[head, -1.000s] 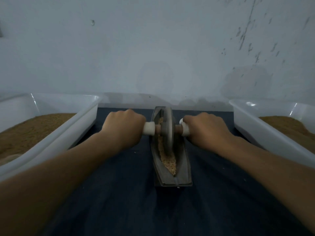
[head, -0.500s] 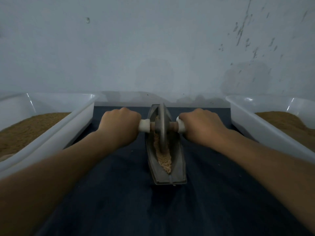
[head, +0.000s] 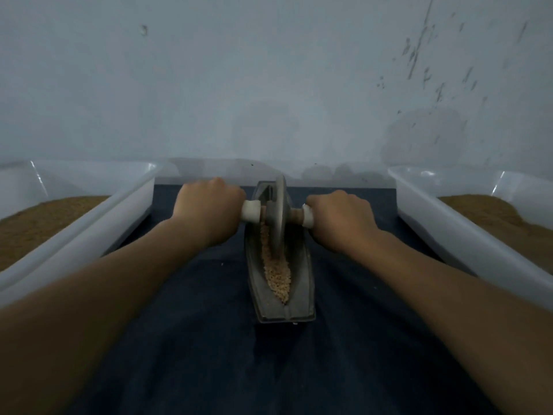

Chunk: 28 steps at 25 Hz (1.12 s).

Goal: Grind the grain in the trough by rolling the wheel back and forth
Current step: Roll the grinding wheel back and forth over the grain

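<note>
A grey boat-shaped trough [head: 300, 301] lies lengthwise on a dark blue cloth, its near end toward me. Pale crushed grain [head: 278, 274] fills its groove. A grey metal wheel [head: 278, 214] stands upright in the far half of the trough on a brown axle with white end caps. My left hand [head: 206, 211] grips the left handle, with a white cap [head: 250, 211] showing at its knuckles. My right hand [head: 341, 220] grips the right handle beside the other white cap [head: 307, 215]. Both fists hide the handles' outer ends.
A white plastic tub [head: 89, 235] with brown ground grain stands at the left, and a second white tub [head: 466, 235] with brown grain at the right. The dark cloth [head: 209, 354] covers the surface between them. A pale wall rises just behind.
Wheel and both hands have rolled a little farther away from me along the trough, leaving more grain uncovered at the near end. Both hands keep their grip.
</note>
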{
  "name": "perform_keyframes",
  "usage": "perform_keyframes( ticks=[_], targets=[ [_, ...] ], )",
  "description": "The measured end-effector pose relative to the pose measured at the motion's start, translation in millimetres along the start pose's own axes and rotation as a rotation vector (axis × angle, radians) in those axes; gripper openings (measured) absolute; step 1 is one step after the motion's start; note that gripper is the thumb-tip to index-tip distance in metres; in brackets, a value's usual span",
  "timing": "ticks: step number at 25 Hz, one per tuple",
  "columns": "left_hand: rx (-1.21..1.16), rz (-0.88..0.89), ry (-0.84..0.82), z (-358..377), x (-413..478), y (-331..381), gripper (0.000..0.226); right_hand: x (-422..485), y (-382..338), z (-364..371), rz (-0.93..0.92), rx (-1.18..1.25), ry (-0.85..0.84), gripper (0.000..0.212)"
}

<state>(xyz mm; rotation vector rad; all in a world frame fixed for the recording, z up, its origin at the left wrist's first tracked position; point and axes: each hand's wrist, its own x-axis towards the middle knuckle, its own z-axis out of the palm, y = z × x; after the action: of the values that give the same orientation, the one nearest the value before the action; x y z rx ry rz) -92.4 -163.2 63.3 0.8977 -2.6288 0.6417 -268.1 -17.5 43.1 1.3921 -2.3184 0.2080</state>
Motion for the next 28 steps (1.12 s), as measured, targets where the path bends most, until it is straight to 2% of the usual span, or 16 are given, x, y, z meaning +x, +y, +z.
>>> perform_keyframes(
  ticks=[1,3,4,5,7,9,12,13,14,17,19,22,25,27,28],
  targets=[
    [-0.001,0.042,0.093,3,-15,-5,0.005,-14,4,0,-0.077,-0.024,0.106,0.013],
    [0.055,0.153,0.295,8,-43,-14,0.029,-44,11,-2,-0.184,-0.092,0.324,0.018],
    [0.058,0.167,0.362,9,-44,-18,0.036,-47,15,-3,-0.189,-0.107,0.394,0.021],
    [0.051,0.164,0.353,10,-39,-17,0.039,-45,17,-1,-0.167,-0.126,0.399,0.023],
    [0.054,0.073,0.226,19,-26,-8,0.028,-30,7,5,-0.087,-0.137,0.254,0.019],
    [-0.021,-0.067,0.129,19,-2,3,0.006,0,-5,-1,0.016,-0.072,0.083,0.007],
    [-0.109,-0.11,0.03,18,10,1,0.005,24,-9,-12,-0.003,-0.064,-0.053,0.009],
    [-0.116,-0.089,0.044,19,-1,-3,0.006,16,-6,-16,-0.06,-0.068,-0.057,0.007],
    [-0.105,-0.046,0.111,22,-16,-7,0.015,3,-2,-17,-0.135,-0.08,-0.001,0.013],
    [-0.073,0.085,0.311,22,-55,-15,0.041,-35,7,-15,-0.246,-0.133,0.308,0.031],
    [-0.048,0.047,0.24,23,-43,-14,0.041,-24,7,-9,-0.209,-0.176,0.263,0.029],
    [-0.057,-0.098,0.097,22,-7,1,0.006,18,-9,-4,-0.046,-0.117,0.044,0.011],
    [-0.086,-0.087,-0.015,10,19,4,0.013,35,-8,-7,0.003,-0.07,-0.078,0.011],
    [-0.053,0.009,0.09,9,-5,-2,0.006,8,0,-7,-0.09,-0.068,-0.016,0.012],
    [-0.022,0.069,0.187,13,-23,-5,0.013,-9,4,-3,-0.162,-0.112,0.117,0.022]
  ],
)
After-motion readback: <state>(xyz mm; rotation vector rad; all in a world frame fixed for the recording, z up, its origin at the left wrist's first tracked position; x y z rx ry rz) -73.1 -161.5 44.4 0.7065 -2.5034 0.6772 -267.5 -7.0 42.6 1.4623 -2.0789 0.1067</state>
